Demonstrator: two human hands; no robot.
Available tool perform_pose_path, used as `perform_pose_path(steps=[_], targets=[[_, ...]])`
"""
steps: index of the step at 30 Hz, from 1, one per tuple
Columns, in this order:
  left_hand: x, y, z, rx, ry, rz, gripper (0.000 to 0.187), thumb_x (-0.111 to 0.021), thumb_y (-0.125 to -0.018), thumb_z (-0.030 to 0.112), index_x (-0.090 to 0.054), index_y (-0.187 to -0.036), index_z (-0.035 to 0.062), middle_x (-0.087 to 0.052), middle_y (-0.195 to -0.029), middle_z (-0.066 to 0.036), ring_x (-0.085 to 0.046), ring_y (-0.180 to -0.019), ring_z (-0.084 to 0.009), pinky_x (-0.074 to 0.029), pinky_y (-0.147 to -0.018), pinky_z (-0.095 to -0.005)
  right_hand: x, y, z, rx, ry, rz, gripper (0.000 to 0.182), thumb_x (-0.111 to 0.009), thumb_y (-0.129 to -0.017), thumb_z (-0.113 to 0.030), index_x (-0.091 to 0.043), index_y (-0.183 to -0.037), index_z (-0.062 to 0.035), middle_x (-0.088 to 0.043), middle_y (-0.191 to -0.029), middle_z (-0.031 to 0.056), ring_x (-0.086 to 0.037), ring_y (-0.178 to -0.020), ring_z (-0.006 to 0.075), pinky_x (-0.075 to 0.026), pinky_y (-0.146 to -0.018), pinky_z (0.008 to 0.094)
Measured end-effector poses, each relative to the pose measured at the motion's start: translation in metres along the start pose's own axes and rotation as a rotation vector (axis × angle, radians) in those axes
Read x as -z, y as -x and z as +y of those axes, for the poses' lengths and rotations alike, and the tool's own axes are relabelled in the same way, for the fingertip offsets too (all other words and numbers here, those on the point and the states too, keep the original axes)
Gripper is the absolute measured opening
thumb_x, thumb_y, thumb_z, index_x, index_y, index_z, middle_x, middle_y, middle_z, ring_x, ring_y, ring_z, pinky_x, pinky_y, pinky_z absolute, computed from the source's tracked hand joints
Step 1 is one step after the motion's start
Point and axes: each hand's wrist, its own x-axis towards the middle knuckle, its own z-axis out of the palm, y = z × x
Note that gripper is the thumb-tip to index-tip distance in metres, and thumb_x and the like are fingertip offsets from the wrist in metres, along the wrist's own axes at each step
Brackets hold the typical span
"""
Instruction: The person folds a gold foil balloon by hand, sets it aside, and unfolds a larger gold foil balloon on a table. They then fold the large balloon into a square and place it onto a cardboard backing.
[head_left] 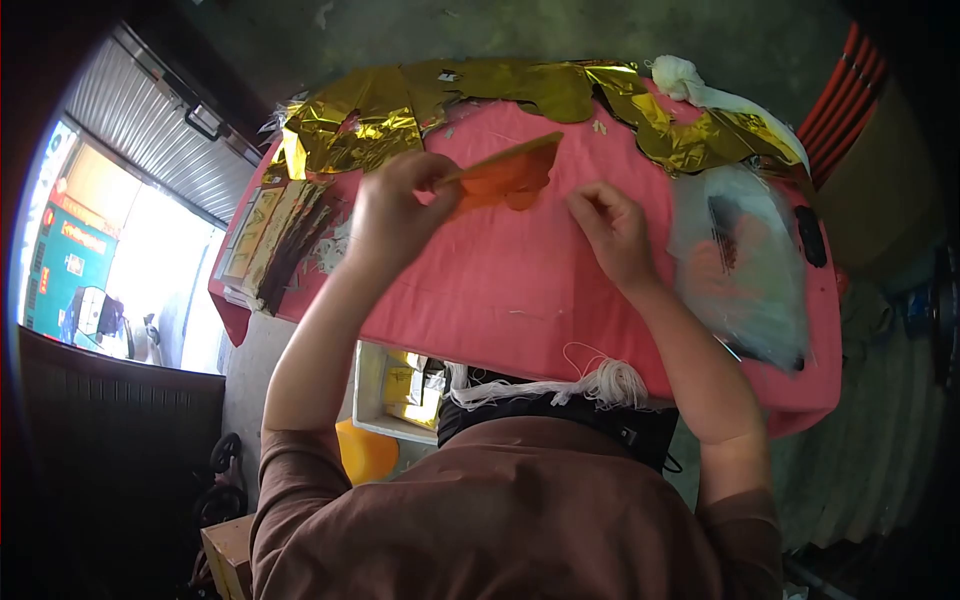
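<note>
Brown sleeves and a bundle of white thread (600, 383) at the person's lap fill the bottom of the view, right at the near edge of the pink-covered desk (520, 290). Above it, the left hand (395, 215) is clenched around an orange paper piece with a thin stick (505, 172), raised just over the middle of the cloth. The right hand (612, 228) sits just beside that piece, fingers curled and pinched together; whether it grips a thread I cannot tell.

To do this well, I judge the left hand should keep the stick steady while the right works close to the paper's edge.

Open pink cloth lies between the arms. Crumpled gold foil (400, 115) lines the far edge, stacked gold-faced sheets (275, 235) crowd the left edge, and a clear plastic bag (740, 260) takes the right side, so sideways room is tight.
</note>
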Motion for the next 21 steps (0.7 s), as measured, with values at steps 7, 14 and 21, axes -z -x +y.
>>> perform_pose_path(steps=[7, 14, 21], targets=[[-0.051, 0.036, 0.025, -0.596, -0.351, -0.082, 0.015, -0.062, -0.066, 0.013, -0.059, -0.080, 0.0086, -0.057, -0.082, -0.004, -0.056, -0.074, -0.0213, -0.045, -0.065, -0.0343, -0.005, 0.001, -0.006, -0.514, -0.626, -0.170, 0.029, -0.052, -0.091, -0.029, -0.062, -0.087, -0.0025, -0.064, -0.076, 0.0060, -0.061, -0.061, 0.0141, -0.051, -0.061, 0.0277], [-0.061, 0.059, 0.018, -0.519, -0.151, -0.300, 0.024, -0.066, -0.068, 0.019, -0.062, -0.089, 0.0094, -0.056, -0.088, -0.005, -0.055, -0.085, -0.0218, -0.045, -0.075, -0.0368, 0.000, 0.009, 0.013, -0.634, -0.319, -0.189, 0.021, -0.056, -0.087, -0.019, -0.062, -0.084, -0.0001, -0.064, -0.071, 0.0072, -0.062, -0.057, 0.0139, -0.051, -0.050, 0.0265], [0.040, 0.019, -0.112, 0.217, -0.277, -0.303, 0.031, -0.067, -0.077, 0.019, -0.063, -0.104, 0.0042, -0.062, -0.104, -0.014, -0.062, -0.086, -0.0271, -0.049, -0.077, -0.0374, 0.008, 0.001, 0.000, -0.621, -0.091, -0.337, 0.018, -0.057, -0.087, -0.016, -0.062, -0.080, -0.0014, -0.064, -0.071, 0.0034, -0.059, -0.056, 0.0076, -0.047, -0.049, 0.0218]])
